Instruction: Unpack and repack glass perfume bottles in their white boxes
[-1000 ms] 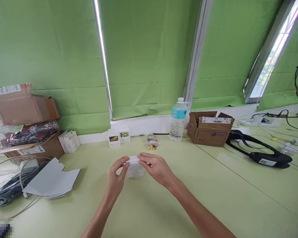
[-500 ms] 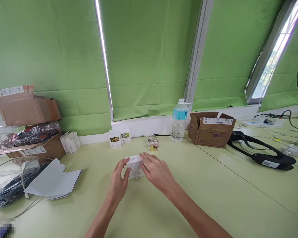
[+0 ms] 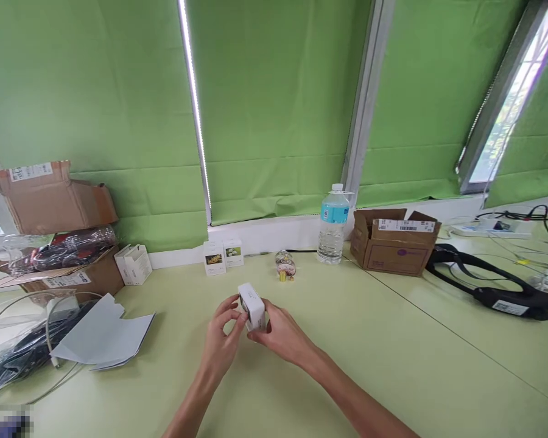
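A small white cardboard box (image 3: 252,307) is held up off the table, tilted on its side. My left hand (image 3: 221,333) grips its left side with the fingers curled round it. My right hand (image 3: 281,334) holds it from the right and below, and the fingers cover its lower end. Farther back stand a small glass perfume bottle (image 3: 285,263) and a little gold cylinder (image 3: 282,276), neither touching my hands. Two white product boxes with flower pictures (image 3: 214,258) stand behind my left hand.
A water bottle (image 3: 333,228) and an open cardboard carton (image 3: 395,243) stand against the wall. Left of my hands lie a folded grey-white card (image 3: 103,336), a white box (image 3: 133,264) and a bagged black cable (image 3: 22,353). A black strap (image 3: 493,291) lies right.
The white box has been lifted from the table and turned onto its side between my hands. Both hands have closed around it, and the view has shifted slightly.
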`<action>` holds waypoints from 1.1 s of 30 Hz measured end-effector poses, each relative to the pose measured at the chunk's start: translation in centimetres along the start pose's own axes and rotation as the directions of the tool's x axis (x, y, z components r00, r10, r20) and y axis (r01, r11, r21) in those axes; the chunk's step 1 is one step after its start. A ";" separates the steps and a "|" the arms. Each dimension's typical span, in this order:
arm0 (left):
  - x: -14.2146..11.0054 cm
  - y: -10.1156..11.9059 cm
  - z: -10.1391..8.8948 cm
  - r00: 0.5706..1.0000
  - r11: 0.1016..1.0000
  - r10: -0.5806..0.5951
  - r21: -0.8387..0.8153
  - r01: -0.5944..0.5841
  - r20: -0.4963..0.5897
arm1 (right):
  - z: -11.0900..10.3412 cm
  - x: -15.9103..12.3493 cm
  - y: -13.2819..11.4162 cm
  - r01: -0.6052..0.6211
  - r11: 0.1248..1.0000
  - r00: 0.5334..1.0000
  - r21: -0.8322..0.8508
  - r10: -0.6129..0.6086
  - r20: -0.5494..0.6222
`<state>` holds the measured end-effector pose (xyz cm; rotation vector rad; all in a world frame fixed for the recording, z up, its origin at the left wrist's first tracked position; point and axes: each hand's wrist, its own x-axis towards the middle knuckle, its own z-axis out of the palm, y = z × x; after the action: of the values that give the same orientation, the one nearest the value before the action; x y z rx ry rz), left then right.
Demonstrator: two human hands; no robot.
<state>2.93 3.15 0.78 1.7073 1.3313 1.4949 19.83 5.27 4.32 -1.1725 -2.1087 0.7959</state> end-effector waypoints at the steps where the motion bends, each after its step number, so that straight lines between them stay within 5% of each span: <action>1: 0.0 -0.2 0.1 1.000 1.000 -0.007 -0.008 0.007 -0.014 | 0.1 0.1 0.2 -0.011 1.000 1.000 -0.006 0.011 -0.026; 5: -0.1 -1.2 0.5 0.996 0.995 -0.063 -0.086 0.057 -0.058 | 0.7 0.4 0.9 0.029 0.998 0.994 -0.052 -0.034 -0.101; 12: 0.1 -1.4 -0.2 0.995 0.979 -0.083 -0.181 0.093 0.060 | 0.8 0.9 1.9 0.054 0.991 0.998 0.123 -0.057 0.023; 17: 0.2 -1.5 -0.6 0.993 0.991 -0.100 -0.093 0.094 -0.056 | 0.8 1.3 2.4 -0.002 1.000 0.998 0.024 0.004 -0.066; 25: -0.2 -2.0 -0.3 0.988 0.979 -0.152 -0.134 0.155 0.031 | 1.7 1.6 3.4 -0.063 0.996 0.996 -0.069 0.058 -0.070; 33: 0.4 -3.8 -0.6 0.963 0.975 -0.223 -0.050 0.218 -0.152 | 2.2 4.4 4.4 -0.084 0.944 0.995 -0.320 0.061 -0.083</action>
<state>1.06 4.86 -2.14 1.3930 1.5144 1.5362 18.57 10.58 0.51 -1.4328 -2.2017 0.4385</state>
